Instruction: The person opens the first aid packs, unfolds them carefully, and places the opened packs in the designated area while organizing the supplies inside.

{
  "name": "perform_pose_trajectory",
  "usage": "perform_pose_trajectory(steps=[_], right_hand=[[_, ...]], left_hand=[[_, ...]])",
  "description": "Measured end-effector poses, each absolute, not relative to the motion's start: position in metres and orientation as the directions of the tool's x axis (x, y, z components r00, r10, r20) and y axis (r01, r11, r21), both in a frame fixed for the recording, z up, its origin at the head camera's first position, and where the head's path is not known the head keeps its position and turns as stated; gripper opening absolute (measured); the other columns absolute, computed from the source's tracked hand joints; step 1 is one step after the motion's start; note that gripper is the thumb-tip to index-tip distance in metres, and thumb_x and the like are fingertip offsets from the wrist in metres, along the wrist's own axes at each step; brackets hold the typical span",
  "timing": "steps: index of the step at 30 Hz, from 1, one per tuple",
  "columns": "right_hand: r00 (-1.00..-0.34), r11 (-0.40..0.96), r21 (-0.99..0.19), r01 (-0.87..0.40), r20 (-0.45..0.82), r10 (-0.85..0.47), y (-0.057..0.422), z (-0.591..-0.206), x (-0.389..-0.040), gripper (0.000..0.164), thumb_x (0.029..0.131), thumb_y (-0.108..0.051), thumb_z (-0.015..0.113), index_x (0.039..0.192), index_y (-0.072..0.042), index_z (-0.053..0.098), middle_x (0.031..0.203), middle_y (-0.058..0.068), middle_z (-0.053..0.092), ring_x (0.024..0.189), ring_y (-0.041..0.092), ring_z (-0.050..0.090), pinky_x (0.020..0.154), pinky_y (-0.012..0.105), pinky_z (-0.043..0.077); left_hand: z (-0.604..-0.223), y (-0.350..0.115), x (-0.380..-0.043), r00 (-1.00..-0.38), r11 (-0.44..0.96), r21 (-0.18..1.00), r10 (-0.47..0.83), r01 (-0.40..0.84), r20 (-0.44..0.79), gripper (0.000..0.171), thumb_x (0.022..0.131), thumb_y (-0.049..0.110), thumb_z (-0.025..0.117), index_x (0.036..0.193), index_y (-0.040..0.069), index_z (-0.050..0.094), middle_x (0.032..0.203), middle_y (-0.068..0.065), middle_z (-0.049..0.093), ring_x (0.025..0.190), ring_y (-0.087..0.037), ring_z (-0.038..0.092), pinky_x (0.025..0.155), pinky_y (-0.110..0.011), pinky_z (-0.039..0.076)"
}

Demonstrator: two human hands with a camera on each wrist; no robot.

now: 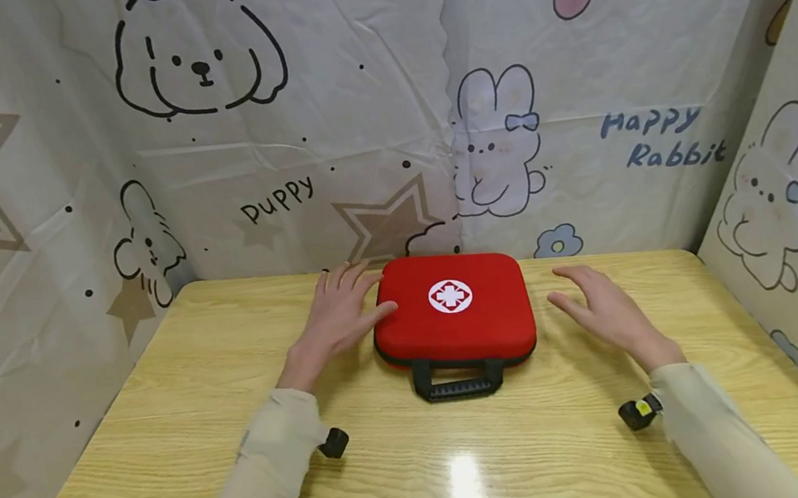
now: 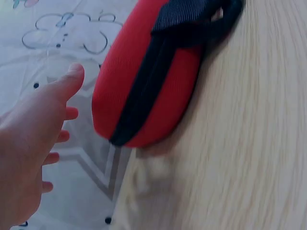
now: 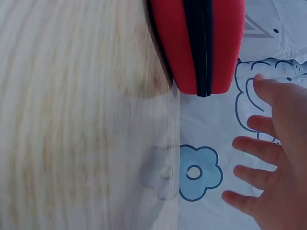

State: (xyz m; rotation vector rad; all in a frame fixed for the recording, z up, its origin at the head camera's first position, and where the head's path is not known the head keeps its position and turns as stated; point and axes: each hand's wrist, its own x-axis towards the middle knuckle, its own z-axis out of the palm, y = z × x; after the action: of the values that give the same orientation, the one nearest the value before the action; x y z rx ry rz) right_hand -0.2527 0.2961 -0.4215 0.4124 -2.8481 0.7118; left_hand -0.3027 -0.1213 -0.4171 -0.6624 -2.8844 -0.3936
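Note:
A red first aid case with a white cross emblem lies flat on the wooden table, its black handle toward me. At its left side is my left hand, fingers spread and thumb near the case's left edge; in the left wrist view a gap shows between the thumb and the case. My right hand hovers to the right of the case, apart from it, with fingers extended. The right wrist view shows the case's black zipper running round its side, closed where visible.
The wooden table reaches back to a printed curtain with cartoon animals, which also hangs along the left and right sides. The case lies near the table's back edge. A small black device is strapped at each wrist.

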Motion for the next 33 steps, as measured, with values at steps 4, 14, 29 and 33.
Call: perform_pose_trajectory(steps=[4,14,29,33], right_hand=[[-0.938,0.821,-0.467,-0.329,0.264,-0.226,0.293,-0.422,-0.254,0.056,0.102,-0.04,0.054,0.142,-0.001,0.05,0.144,0.022,0.051,0.136,0.042,0.042,0.112,0.059,0.031],[-0.931,0.783,-0.51,-0.356,0.267,-0.25,0.278,-0.423,-0.262,0.05,0.099,-0.033,0.06,0.139,-0.003,0.053,0.141,0.02,0.053,0.134,0.039,0.045,0.111,0.057,0.034],[-0.934,0.715,-0.605,-0.35,0.174,-0.311,0.255,-0.428,-0.263,0.052,0.099,-0.032,0.06,0.141,-0.002,0.051,0.154,0.018,0.038,0.131,0.042,0.046,0.102,0.059,0.045],[-0.937,0.723,-0.598,-0.345,0.184,-0.295,0.251,-0.429,-0.259,0.053,0.099,-0.034,0.06,0.14,-0.001,0.053,0.152,0.018,0.04,0.126,0.042,0.05,0.102,0.057,0.045]], left_hand=[[-0.412,-0.106,-0.298,-0.878,0.856,0.214,0.431,0.47,0.208,0.063,0.095,0.061,0.05,0.144,0.021,0.052,0.155,-0.008,0.042,0.144,-0.035,0.033,0.118,-0.058,0.02],[-0.411,-0.079,-0.296,-0.864,0.828,0.249,0.472,0.502,0.175,0.059,0.093,0.057,0.056,0.141,0.023,0.054,0.147,-0.003,0.05,0.138,-0.028,0.041,0.116,-0.052,0.028],[-0.426,-0.058,-0.299,-0.85,0.822,0.217,0.509,0.526,0.134,0.063,0.091,0.065,0.054,0.14,0.025,0.054,0.15,0.0,0.044,0.139,-0.023,0.036,0.116,-0.05,0.028],[-0.424,-0.057,-0.301,-0.859,0.836,0.197,0.498,0.512,0.118,0.061,0.091,0.065,0.054,0.14,0.028,0.055,0.15,0.001,0.044,0.14,-0.022,0.037,0.118,-0.051,0.026]])
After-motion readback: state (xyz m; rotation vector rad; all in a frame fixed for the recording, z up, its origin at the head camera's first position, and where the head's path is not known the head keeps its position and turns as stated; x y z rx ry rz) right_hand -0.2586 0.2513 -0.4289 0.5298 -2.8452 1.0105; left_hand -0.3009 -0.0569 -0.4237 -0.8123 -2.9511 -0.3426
